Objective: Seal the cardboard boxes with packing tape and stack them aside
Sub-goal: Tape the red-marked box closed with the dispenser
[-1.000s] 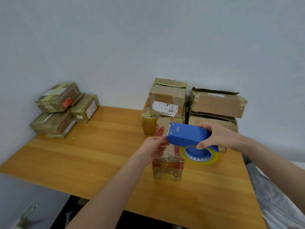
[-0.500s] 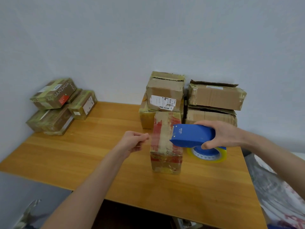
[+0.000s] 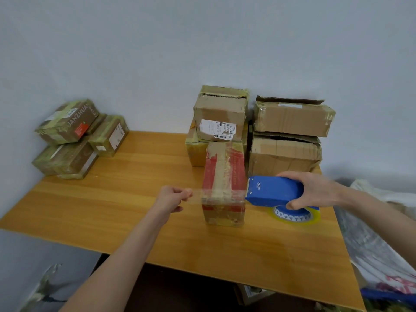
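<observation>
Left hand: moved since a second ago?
Yes. The left hand went leftward off the upright box, pinching clear tape drawn from the dispenser.

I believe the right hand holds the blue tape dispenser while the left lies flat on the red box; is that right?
Not quite: in the head view the left hand pinches the tape end beside the red box; the right hand does hold the dispenser.

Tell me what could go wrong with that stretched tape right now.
1. The clear tape strip spans freely between the left hand, which pinches its end, and the blue dispenser held in the right hand; it may twist or stick to itself.
2. The tall red box stands on end and neither hand steadies it; pressing tape on could tip it.
</observation>
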Demonstrator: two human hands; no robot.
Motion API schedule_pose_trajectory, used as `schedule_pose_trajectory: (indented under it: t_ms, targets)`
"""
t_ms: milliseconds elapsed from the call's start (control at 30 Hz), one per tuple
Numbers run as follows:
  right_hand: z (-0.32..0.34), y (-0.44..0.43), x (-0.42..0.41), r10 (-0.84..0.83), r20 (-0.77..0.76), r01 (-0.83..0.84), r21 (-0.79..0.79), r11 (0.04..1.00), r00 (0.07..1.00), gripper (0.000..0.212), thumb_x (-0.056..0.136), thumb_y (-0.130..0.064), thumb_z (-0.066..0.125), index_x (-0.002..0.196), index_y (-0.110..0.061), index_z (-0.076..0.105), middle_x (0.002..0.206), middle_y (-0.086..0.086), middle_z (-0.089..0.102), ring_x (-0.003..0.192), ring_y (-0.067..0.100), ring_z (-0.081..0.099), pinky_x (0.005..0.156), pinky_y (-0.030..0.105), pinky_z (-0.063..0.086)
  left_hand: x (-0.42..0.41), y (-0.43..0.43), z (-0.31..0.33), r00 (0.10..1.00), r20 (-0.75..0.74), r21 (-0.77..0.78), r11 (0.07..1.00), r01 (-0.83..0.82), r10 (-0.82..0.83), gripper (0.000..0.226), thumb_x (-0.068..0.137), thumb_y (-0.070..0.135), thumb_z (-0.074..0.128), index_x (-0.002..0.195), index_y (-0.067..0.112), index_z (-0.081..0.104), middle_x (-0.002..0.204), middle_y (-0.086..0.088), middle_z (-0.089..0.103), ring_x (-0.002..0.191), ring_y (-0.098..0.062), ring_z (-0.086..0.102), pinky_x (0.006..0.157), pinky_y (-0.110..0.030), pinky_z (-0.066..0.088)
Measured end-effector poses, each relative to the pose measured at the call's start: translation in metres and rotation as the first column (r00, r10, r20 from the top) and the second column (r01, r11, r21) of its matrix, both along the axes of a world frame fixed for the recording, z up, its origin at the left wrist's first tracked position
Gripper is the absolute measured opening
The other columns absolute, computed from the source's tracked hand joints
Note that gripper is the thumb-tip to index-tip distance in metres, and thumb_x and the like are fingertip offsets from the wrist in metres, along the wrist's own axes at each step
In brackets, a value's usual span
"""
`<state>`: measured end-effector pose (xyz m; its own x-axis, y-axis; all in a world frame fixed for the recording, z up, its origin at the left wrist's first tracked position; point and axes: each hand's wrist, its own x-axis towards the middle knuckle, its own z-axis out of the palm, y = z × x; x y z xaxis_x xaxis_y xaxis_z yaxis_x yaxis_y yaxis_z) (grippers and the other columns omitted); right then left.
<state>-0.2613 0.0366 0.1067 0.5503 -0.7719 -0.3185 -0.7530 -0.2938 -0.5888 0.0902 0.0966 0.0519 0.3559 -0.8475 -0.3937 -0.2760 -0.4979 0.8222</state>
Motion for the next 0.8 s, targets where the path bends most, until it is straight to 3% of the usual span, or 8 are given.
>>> schedule_pose_trajectory:
  t_ms: [300, 533, 700, 800]
  targets:
    - [-0.027, -0.007, 0.0, -0.013, -0.061, 0.013, 0.007, 1.0, 0.998, 0.069, 0.059, -0.049, 0.068, 0.122, -0.045, 0.041, 0.107, -0.016, 0.057, 0.094, 0.004, 0.057, 0.075, 0.021, 0.048, -0.007, -0.005, -0.015, 0.999, 0.035, 0.052, 0.999, 0.013, -0.015, 0.022, 0.092, 0.024, 0.063, 0.094, 0.004, 0.073, 0.08, -0.001, 0.06, 0.067, -0.01, 0.047, 0.056, -0.023, 0.046]
    - [-0.045, -0.009, 0.012, -0.013, -0.108, 0.015, 0.016, 1.0, 0.994, 0.073, 0.058, -0.056, 0.068, 0.123, -0.053, 0.035, 0.107, -0.014, 0.057, 0.096, 0.012, 0.058, 0.085, 0.035, 0.053, 0.001, -0.012, -0.018, 0.996, 0.091, 0.077, 0.997, 0.002, -0.009, 0.027, 0.093, 0.026, 0.063, 0.093, 0.001, 0.072, 0.075, -0.001, 0.058, 0.067, -0.012, 0.048, 0.055, -0.025, 0.047]
    - [-0.051, -0.004, 0.013, -0.038, -0.047, 0.041, 0.06, 0.997, 0.998, 0.064, 0.066, -0.041, 0.073, 0.122, -0.044, 0.042, 0.105, -0.012, 0.057, 0.092, 0.006, 0.056, 0.071, 0.02, 0.044, -0.009, -0.007, -0.03, 1.0, 0.024, 0.083, 0.997, 0.006, -0.008, 0.031, 0.094, 0.026, 0.061, 0.081, -0.001, 0.066, 0.073, 0.001, 0.056, 0.072, -0.013, 0.05, 0.056, -0.026, 0.05]
    - [-0.052, -0.004, 0.015, -0.042, -0.046, 0.046, 0.074, 0.996, 0.998, 0.068, 0.06, -0.044, 0.069, 0.123, -0.042, 0.043, 0.105, -0.01, 0.058, 0.093, 0.008, 0.057, 0.074, 0.022, 0.045, -0.011, -0.005, -0.032, 0.997, 0.061, 0.084, 0.996, 0.044, -0.049, 0.028, 0.096, 0.031, 0.057, 0.087, 0.007, 0.067, 0.082, -0.002, 0.062, 0.072, -0.012, 0.051, 0.063, -0.027, 0.053]
